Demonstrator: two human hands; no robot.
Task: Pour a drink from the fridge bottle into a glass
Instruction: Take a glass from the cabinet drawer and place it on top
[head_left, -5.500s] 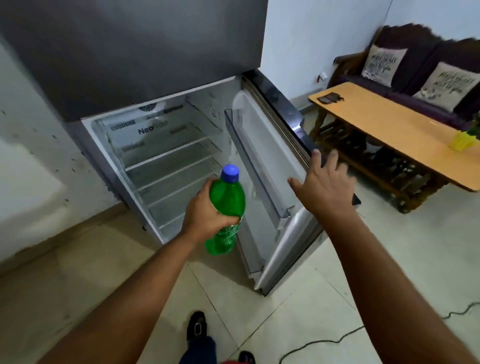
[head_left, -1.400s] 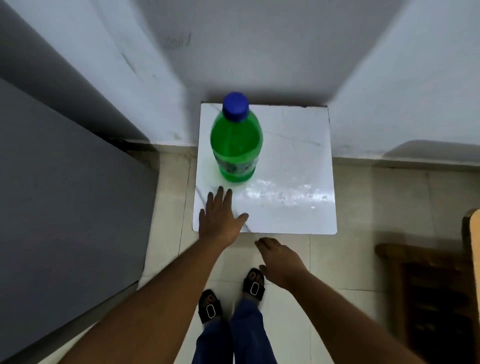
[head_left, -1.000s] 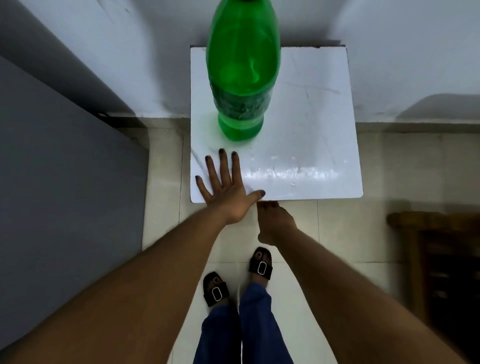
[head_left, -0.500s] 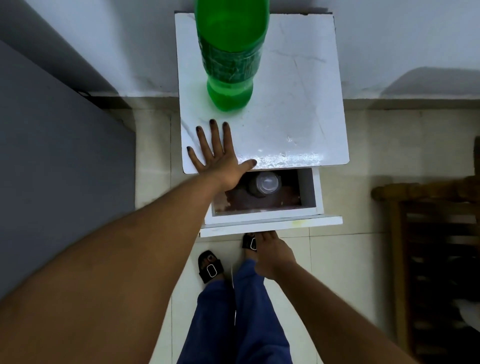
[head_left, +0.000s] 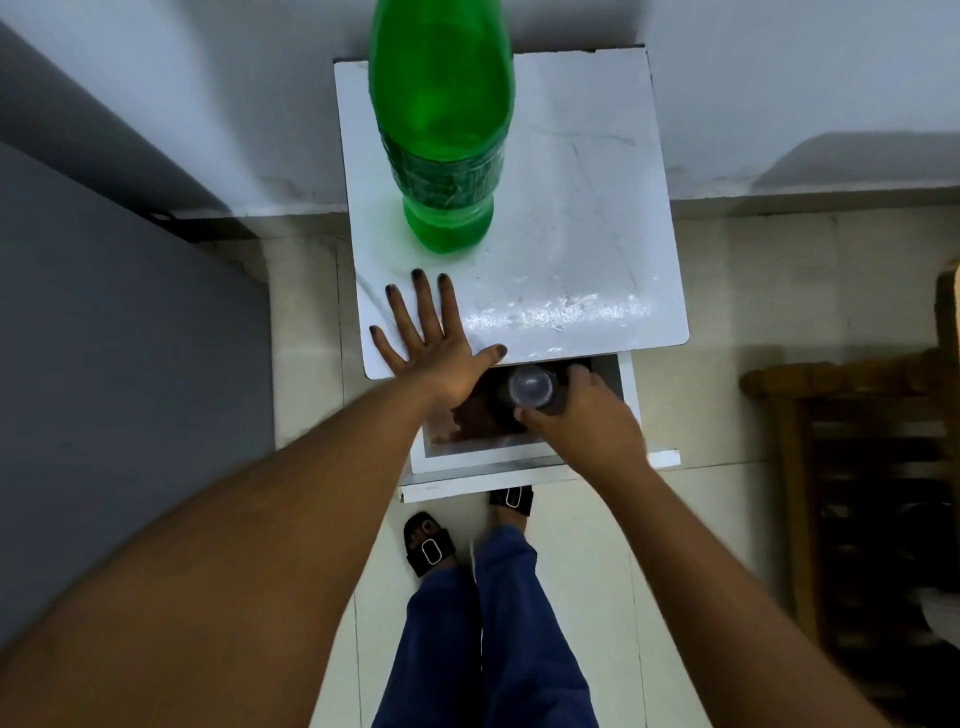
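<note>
A green plastic bottle (head_left: 441, 130) stands upright at the back left of a small white cabinet top (head_left: 576, 208); its cap is out of frame. My left hand (head_left: 434, 343) lies flat, fingers spread, on the front left corner of that top. Below it the drawer (head_left: 519, 457) is pulled out. Inside the drawer a clear glass (head_left: 531, 385) sits, and my right hand (head_left: 582, 415) is wrapped around it, thumb and fingers on its sides.
A grey fridge side (head_left: 119, 364) rises on the left. A dark wooden frame (head_left: 857, 467) stands on the right. White walls meet behind the cabinet. My sandalled feet (head_left: 428, 543) are on the tiled floor just in front of the drawer.
The bottle went from the fridge onto the cabinet top. The drawer was pulled open, and my right hand has moved from the drawer front into it and closed around the glass.
</note>
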